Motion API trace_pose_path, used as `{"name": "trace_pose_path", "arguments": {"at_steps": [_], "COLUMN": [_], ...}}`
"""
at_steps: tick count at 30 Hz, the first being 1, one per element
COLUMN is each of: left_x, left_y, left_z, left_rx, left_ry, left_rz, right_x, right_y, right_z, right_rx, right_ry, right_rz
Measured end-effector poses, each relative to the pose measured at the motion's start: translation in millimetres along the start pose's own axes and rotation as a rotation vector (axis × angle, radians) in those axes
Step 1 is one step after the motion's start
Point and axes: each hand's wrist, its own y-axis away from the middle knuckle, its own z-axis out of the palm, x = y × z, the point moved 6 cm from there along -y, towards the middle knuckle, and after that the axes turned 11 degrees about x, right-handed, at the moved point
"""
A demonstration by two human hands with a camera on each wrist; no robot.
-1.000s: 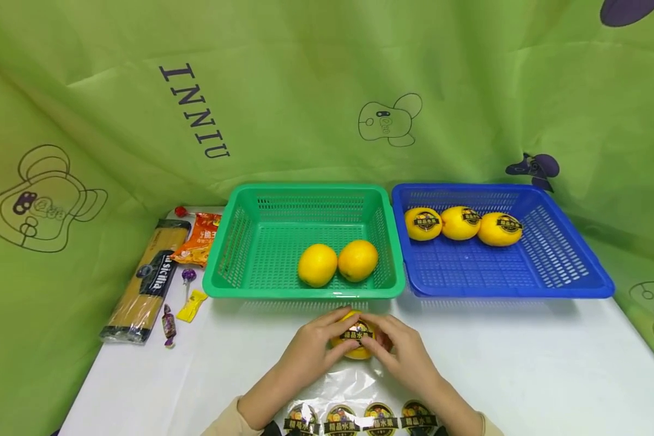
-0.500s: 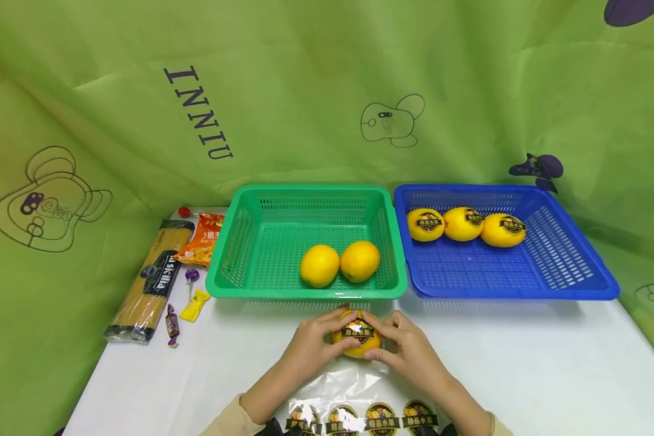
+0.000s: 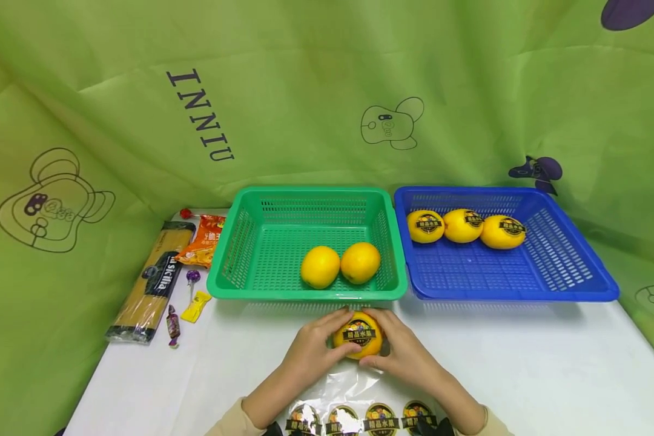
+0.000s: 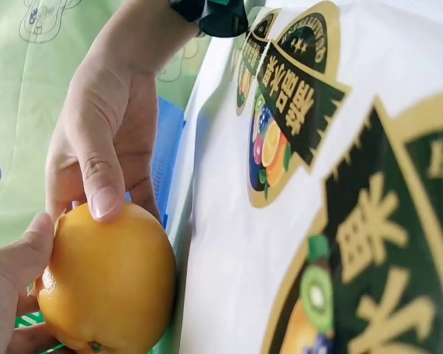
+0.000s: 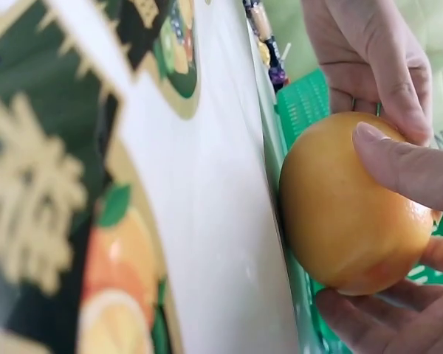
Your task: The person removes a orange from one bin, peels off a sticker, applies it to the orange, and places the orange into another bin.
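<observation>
Both hands hold a yellow-orange orange between them in front of the green basket. My left hand grips its left side, and my right hand curls round its right side. A black and gold round sticker lies on top of the fruit, between the thumbs and fingers. In the left wrist view, the right thumb touches the upper part of the orange. Below the hands lies a clear sheet with a row of several similar stickers.
Two plain oranges sit in the green basket. Three stickered ones sit in the blue basket on the right. Spaghetti, an orange snack bag, a lollipop and wrapped candies lie at left.
The right hand's fingers and thumb have spread from over the sticker to the orange's right side, leaving more of the sticker uncovered. The left hand stays on the fruit.
</observation>
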Motion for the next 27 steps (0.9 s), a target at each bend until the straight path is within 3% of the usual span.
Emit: {"name": "trace_pose_path", "arguments": {"at_steps": [7, 13, 19, 23, 27], "left_x": [-0.2, 0.6, -1.0, 0.1, 4.0], "left_y": [-1.2, -1.7, 1.0, 1.5, 1.3], "left_z": [2.2, 5.0, 10.6, 11.4, 9.8], "left_rx": [-0.066, -0.12, -0.198, -0.225, -0.225], "left_ry": [-0.011, -0.03, -0.038, -0.054, -0.064], "left_rz": [0.0, -0.016, -0.068, -0.05, -0.006], "right_x": [9, 25, 59, 85, 103], "right_y": [4, 17, 32, 41, 46], "right_z": [-5, -24, -68, -103, -130], "right_rx": [-0.045, -0.046, 0.125, 0.263, 0.408], "right_ry": [-0.058, -0.259, -0.471, -0.6, -0.844], "right_rz": [0.08, 0.135, 0.178, 0.237, 0.285]}}
